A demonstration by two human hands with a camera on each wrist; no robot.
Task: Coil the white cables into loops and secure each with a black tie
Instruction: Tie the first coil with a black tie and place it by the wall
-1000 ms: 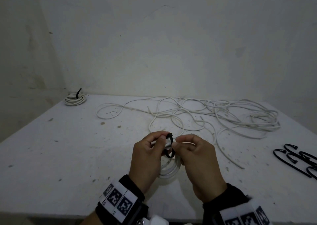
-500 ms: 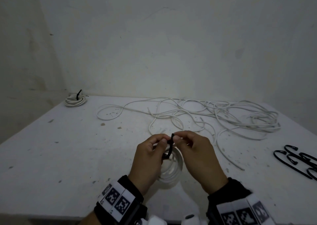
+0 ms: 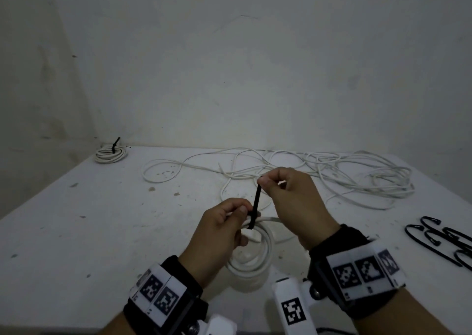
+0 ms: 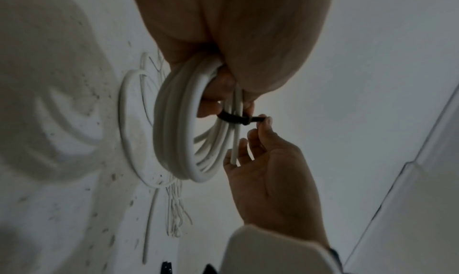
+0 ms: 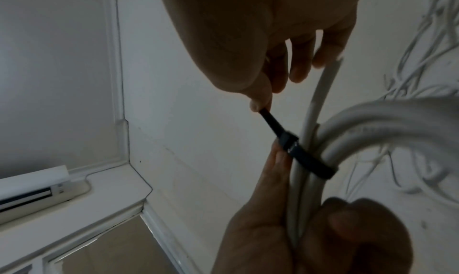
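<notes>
My left hand [image 3: 224, 226] grips a coil of white cable [image 3: 251, 260] above the table's near side; the coil [image 4: 181, 125] hangs from its curled fingers. A black tie [image 3: 256, 208] is wrapped round the coil's strands [image 5: 308, 162]. My right hand [image 3: 286, 189] pinches the tie's free tail between thumb and forefinger and holds it taut, up and away from the coil. The pinch [image 5: 259, 106] shows in the right wrist view, and the tie [image 4: 236, 119] crosses the strands in the left wrist view.
Loose white cables [image 3: 332, 176] sprawl tangled over the far half of the white table [image 3: 76, 232]. A finished coil with a black tie [image 3: 111, 153] sits at the far left corner. Several spare black ties [image 3: 444, 242] lie at the right edge.
My right hand has risen up and away, drawing the tie's tail out long through its head, so the loop has closed round the coil. My left hand keeps its hold.
</notes>
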